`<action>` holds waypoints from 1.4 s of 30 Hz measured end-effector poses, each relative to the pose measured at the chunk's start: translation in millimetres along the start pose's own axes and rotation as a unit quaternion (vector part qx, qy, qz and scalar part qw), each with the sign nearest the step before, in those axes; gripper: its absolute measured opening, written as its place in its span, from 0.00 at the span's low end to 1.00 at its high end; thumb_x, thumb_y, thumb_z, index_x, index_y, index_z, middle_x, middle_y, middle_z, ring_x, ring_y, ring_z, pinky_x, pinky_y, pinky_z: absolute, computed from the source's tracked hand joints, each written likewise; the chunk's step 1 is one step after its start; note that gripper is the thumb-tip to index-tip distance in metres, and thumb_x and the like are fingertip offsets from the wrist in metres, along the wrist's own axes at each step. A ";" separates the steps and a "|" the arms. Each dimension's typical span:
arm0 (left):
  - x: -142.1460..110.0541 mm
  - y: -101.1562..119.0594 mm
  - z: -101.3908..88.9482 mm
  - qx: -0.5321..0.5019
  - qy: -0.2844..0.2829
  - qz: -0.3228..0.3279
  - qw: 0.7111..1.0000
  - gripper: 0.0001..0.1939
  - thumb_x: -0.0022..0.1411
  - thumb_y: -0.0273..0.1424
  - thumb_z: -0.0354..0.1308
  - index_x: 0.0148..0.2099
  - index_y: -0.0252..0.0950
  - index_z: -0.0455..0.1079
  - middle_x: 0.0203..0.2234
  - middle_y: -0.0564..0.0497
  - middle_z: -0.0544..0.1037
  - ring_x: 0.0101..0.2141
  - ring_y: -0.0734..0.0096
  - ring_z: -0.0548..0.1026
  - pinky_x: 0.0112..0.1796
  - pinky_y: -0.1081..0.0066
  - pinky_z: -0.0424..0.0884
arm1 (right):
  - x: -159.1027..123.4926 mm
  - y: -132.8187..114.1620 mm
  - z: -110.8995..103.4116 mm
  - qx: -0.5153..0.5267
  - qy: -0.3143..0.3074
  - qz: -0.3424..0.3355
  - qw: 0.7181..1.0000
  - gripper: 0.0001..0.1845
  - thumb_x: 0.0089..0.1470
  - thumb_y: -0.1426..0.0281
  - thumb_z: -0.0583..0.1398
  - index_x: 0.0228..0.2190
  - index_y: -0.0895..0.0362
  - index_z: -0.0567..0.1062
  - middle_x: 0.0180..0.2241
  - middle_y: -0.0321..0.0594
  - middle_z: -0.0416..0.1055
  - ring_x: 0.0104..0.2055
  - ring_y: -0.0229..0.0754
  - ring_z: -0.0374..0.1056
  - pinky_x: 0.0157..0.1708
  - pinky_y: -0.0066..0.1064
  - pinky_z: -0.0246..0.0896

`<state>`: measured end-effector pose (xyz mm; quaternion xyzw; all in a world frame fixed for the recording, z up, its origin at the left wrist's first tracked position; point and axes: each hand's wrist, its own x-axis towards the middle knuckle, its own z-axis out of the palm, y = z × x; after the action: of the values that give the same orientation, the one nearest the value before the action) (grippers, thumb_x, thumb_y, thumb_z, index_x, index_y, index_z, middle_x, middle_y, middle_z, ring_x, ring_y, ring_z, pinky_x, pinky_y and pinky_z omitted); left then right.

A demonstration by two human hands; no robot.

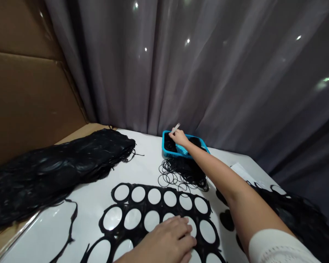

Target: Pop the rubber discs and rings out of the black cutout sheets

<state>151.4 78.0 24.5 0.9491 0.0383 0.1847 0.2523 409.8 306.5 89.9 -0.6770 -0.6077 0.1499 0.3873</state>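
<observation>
White strip point(175, 127), pointing up-left, gripped by right hand point(180, 138) over blue basket point(163, 144), left hand point(164, 237) open on black sheet point(130, 193)

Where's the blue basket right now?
In the head view, the blue basket sits at the far edge of the table by the curtain, right hand over it, loose black rings just in front.

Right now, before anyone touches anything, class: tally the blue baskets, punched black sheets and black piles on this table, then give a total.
Blue plastic basket: 1
Punched black sheet: 1
Black piles: 3 (left heap, loose rings, right heap)
Total: 5
</observation>
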 end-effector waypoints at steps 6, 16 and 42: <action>-3.0 13.6 -12.8 -0.066 -0.149 0.020 0.986 0.31 0.66 0.37 0.61 0.68 0.41 0.59 0.67 0.45 0.60 0.67 0.54 0.55 0.66 0.52 0.52 | -42.9 -9.4 -46.8 0.060 0.029 -0.008 0.998 0.08 0.61 0.68 0.58 0.29 0.55 0.69 0.43 0.41 0.78 0.43 0.43 0.75 0.41 0.32 0.70; 5.9 26.7 9.3 -0.033 -0.202 0.035 0.978 0.44 0.62 0.47 0.65 0.73 0.48 0.47 0.70 0.47 0.49 0.69 0.43 0.46 0.64 0.36 0.40 | -312.9 8.0 -73.0 0.254 -0.063 0.143 0.954 0.13 0.60 0.58 0.61 0.32 0.53 0.68 0.35 0.38 0.75 0.32 0.41 0.74 0.27 0.30 0.68; 119.0 -84.2 -18.1 0.094 -0.009 -0.206 0.974 0.05 0.63 0.24 0.53 0.38 0.36 0.69 0.33 0.49 0.72 0.36 0.63 0.72 0.37 0.67 0.70 | -304.8 53.8 -76.3 0.301 0.004 0.178 0.937 0.14 0.52 0.56 0.67 0.30 0.54 0.74 0.34 0.41 0.78 0.37 0.47 0.75 0.41 0.38 0.70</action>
<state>256.9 179.4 36.9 0.9419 0.2477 0.1163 0.1949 433.2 -3.8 20.2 -0.6266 -0.4017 0.3896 0.5425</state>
